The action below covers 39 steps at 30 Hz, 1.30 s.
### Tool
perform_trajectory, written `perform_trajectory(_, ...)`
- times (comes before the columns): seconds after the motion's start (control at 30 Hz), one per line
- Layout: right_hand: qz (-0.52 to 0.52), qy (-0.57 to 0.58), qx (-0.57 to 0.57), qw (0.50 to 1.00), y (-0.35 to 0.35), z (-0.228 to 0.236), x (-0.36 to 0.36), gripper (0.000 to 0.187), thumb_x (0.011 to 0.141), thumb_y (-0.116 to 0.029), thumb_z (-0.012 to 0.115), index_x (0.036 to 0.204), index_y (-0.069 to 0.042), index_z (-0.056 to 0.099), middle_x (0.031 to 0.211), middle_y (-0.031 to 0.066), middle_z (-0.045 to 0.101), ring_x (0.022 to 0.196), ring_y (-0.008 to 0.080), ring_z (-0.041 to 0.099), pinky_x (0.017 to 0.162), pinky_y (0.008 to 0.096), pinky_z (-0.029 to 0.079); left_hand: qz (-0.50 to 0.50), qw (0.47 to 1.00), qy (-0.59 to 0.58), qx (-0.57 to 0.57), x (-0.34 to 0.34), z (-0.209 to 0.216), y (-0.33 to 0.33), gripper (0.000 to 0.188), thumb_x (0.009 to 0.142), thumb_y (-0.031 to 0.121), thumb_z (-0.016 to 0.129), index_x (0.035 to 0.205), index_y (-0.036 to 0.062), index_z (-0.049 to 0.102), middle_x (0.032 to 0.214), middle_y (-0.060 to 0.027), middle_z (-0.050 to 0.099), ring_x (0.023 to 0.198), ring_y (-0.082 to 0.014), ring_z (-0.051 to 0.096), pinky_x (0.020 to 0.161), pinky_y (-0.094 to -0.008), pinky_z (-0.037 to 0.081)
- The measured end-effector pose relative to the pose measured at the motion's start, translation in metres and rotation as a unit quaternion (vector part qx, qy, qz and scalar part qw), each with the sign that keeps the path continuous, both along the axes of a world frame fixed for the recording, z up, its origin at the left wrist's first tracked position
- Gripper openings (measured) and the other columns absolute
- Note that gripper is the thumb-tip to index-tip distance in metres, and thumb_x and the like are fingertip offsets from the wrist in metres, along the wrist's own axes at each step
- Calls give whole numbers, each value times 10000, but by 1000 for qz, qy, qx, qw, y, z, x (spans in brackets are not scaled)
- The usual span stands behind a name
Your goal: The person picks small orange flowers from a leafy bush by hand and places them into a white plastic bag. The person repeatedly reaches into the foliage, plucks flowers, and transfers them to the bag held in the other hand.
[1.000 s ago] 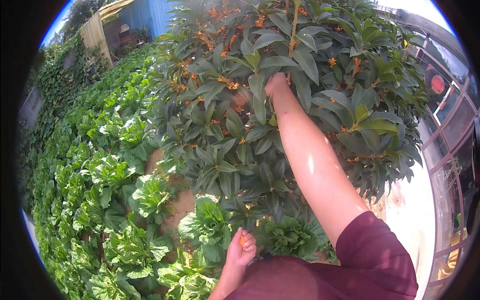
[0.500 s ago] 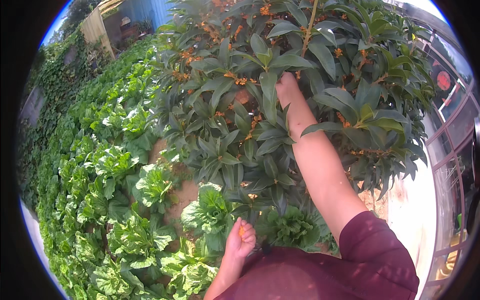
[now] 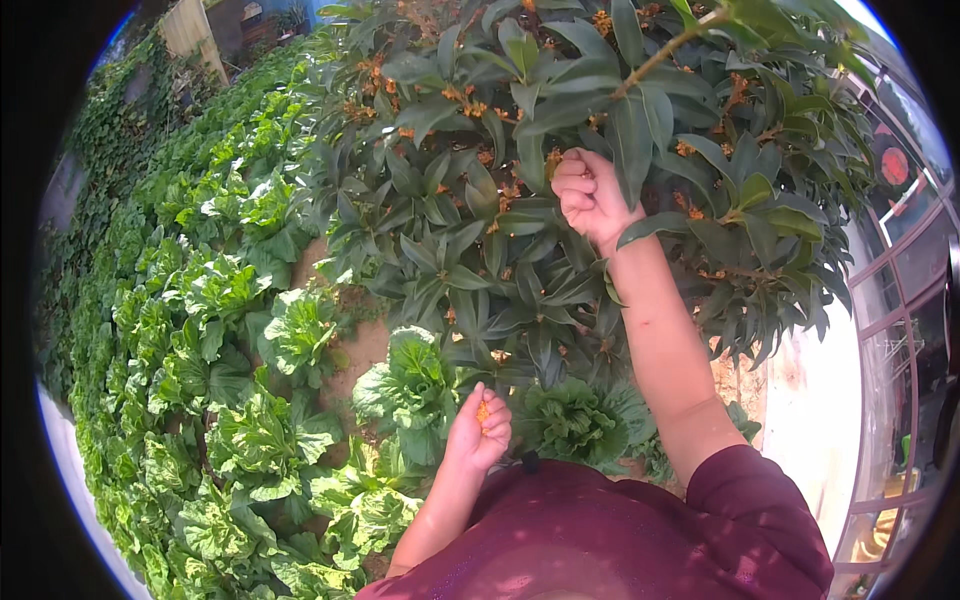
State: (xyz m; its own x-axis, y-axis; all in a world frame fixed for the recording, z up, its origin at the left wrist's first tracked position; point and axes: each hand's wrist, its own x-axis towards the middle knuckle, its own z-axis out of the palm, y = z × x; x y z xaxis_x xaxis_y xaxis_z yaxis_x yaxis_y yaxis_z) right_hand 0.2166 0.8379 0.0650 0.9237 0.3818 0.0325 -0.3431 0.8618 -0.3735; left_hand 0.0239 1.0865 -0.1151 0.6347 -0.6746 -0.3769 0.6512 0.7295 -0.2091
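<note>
Among the leaves of the bush [image 3: 418, 257], the right hand [image 3: 592, 198] has its grip curled closed, contents unclear; lower, the left hand [image 3: 474, 438] grips orange blossoms [image 3: 483, 411]; more clusters [image 3: 466, 103] dot the bush; picking seems in hand, the next move calling for a gentle pinch, left fist closed.

Strong sunlight falls on rows of leafy cabbages [image 3: 262, 440] growing in brown soil [image 3: 366, 342]. Climbing vines [image 3: 112, 180] cover the left edge; a beige panel [image 3: 194, 36] stands beyond. At right, a barred window [image 3: 888, 372] adjoins a glaring white surface [image 3: 818, 420], perhaps wall or paving.
</note>
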Motion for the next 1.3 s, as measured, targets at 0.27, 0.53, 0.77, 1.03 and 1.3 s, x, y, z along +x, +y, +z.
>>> perform_trajectory(0.27,-56,93,108,988,31,-25,-125,231,935,-86,396,1086,52,505,1077,172,559,987,269,582,833,360,541,56,989,-97,-96,22,78,-37,233,961,260,452,822,82,510,727,-16,461,579,-96,416,466,-204,344)
perform_trajectory(0.53,-334,-49,-167,926,89,-30,-187,271,960,-151,373,1096,50,493,1106,161,555,1054,248,542,947,392,435,178,981,-77,-2,26,105,-80,236,956,283,459,885,71,533,923,-56,568,904,-196,554,869,-354,461)
perform_trajectory(0.77,-349,-137,-271,886,105,-34,-200,295,962,-141,365,1141,54,495,1138,146,565,1043,198,534,967,339,395,189,971,-144,-16,15,96,-78,231,954,264,461,1004,69,573,1018,-51,597,981,-197,556,911,-355,444)
perform_trajectory(1.03,-363,-206,-410,811,116,-27,-195,311,924,-62,448,1222,28,441,1113,125,578,1017,155,539,922,295,424,193,973,-121,-26,16,108,-69,255,959,298,443,988,78,569,1038,-50,590,1006,-191,549,915,-353,438)
perform_trajectory(1.3,-444,-275,-524,673,128,-30,-182,140,879,-27,500,983,22,580,903,116,619,919,218,613,839,303,465,177,970,-157,-53,26,112,-60,293,959,273,438,1120,50,539,1095,-62,579,1034,-175,552,939,-322,431)
